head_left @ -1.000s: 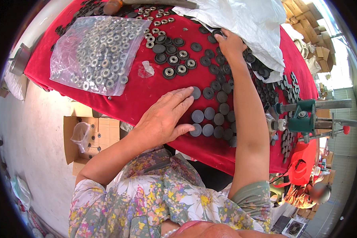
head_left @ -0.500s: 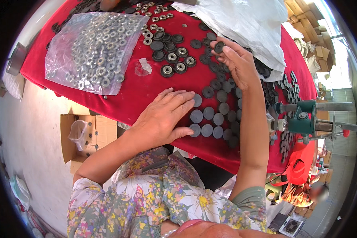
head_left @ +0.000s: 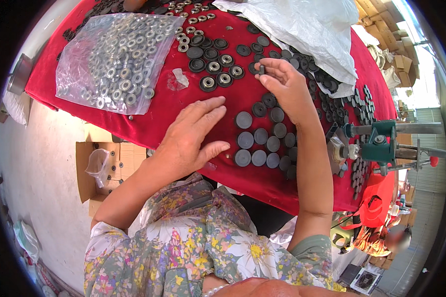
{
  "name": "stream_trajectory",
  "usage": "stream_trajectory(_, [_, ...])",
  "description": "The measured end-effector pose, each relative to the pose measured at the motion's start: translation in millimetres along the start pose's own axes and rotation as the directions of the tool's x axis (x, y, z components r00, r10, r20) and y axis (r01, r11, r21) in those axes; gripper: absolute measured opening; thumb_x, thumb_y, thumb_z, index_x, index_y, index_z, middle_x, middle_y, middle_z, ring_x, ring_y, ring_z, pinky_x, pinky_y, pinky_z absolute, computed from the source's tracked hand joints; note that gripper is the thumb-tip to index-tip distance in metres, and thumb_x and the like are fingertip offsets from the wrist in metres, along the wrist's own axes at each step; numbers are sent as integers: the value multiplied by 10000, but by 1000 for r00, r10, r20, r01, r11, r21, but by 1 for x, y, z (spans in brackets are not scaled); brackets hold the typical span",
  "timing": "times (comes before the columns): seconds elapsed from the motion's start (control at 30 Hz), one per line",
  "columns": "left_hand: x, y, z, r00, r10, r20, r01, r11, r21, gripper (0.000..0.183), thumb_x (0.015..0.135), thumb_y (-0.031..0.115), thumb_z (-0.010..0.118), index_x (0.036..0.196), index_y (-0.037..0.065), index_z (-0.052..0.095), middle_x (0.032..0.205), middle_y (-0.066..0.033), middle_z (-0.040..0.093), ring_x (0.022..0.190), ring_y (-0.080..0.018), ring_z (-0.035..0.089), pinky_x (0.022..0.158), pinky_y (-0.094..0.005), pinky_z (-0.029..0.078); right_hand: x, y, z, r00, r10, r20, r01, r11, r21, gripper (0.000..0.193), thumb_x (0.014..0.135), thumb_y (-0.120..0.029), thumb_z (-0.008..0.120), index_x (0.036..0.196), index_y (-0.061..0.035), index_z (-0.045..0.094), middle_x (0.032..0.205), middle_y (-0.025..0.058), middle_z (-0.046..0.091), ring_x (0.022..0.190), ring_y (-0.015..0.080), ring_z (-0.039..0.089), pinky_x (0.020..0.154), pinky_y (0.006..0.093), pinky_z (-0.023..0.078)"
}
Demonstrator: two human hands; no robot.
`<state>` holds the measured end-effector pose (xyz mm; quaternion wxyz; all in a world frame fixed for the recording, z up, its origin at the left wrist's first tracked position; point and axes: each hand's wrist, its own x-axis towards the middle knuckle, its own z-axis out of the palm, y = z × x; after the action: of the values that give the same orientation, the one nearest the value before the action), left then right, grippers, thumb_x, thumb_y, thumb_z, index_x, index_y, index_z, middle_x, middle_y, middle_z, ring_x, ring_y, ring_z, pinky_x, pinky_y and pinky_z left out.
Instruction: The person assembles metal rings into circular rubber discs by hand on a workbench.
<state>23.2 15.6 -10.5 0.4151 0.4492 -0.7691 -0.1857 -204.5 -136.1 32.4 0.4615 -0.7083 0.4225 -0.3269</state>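
Note:
My right hand [head_left: 285, 86] pinches a small black round cap [head_left: 261, 70], tipped on edge, between thumb and fingertips above the red cloth. My left hand [head_left: 195, 128] hovers with fingers stretched out and holds nothing. Just right of it, dark grey caps [head_left: 244, 140] lie in short rows, flat faces up. Beyond the hands sits a cluster of black caps with open sides up, and several hold a metal bearing [head_left: 213, 67]. Loose bearings [head_left: 183, 48] lie behind that cluster. More black caps partly hide behind my right hand and wrist.
A clear bag [head_left: 126, 64] full of bearings lies at the left of the red-covered table [head_left: 156, 111]. A white sack [head_left: 302, 29] covers the far right. At the right edge stands a green clamp-like device [head_left: 380, 140]. An open cardboard box [head_left: 84, 173] is below, left.
My right hand has moved left and slightly nearer with the cap, turning it on edge. My left hand has drawn left, away from the grey caps.

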Motion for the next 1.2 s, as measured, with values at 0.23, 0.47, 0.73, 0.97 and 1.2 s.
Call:
stream_trajectory(0.23, [0,-11,-18,997,-42,-64,46,997,56,636,845,234,811,1355,-46,555,1440,-219,544,1278,-404,562,1064,-448,480,-7,1,23,973,-219,77,216,733,-645,336,837,-82,741,1166,-50,684,1081,125,693,998,291,658,896,431,494])
stream_trajectory(0.47, [-5,-17,-16,997,-44,-58,49,995,90,602,828,209,811,1316,-56,579,1416,-230,556,1258,-421,566,1063,-471,473,15,1,6,934,-338,111,295,562,-773,245,842,-154,756,1070,-63,747,1083,115,711,1054,309,647,909,460,469])
stream_trajectory(0.73, [-4,-19,-17,997,-39,-67,43,997,58,568,833,213,806,1286,-55,592,1400,-231,569,1251,-424,569,1061,-483,471,83,23,-5,974,-211,-87,85,690,-718,248,890,-201,734,1058,-20,758,1028,177,725,974,363,692,896,451,531])
stream_trajectory(0.97, [-6,-18,-15,996,-31,-86,36,997,68,532,837,192,799,1266,-56,603,1388,-229,579,1231,-425,580,1026,-480,492,90,19,1,970,-209,-121,13,545,-838,237,897,-242,726,965,-17,755,1016,170,716,993,378,681,886,464,527])
stream_trajectory(1.2, [-5,-23,-15,981,-97,-169,63,978,-200,491,896,135,770,1329,-22,599,1354,-200,607,1175,-335,635,994,-414,515,27,-34,11,993,83,-78,-99,971,-219,293,948,-241,639,998,32,734,911,89,728,825,168,674,787,322,525])
